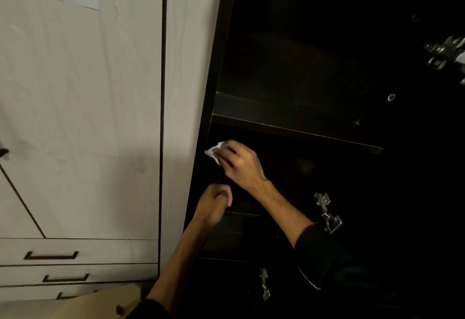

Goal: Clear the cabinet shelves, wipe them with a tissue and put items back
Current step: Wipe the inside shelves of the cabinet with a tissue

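The crumpled white tissue (214,151) is mostly hidden under the right hand (239,162); the dark cabinet interior (314,67) is too shadowed to tell.

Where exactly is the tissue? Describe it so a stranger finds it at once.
Start at the open dark cabinet right of the pale door. Just under its upper shelf, by the left wall, the right hand pinches a crumpled tissue. It is the only white thing in the dark interior; the left hand below is curled at the cabinet's edge, and what it grips cannot be told.
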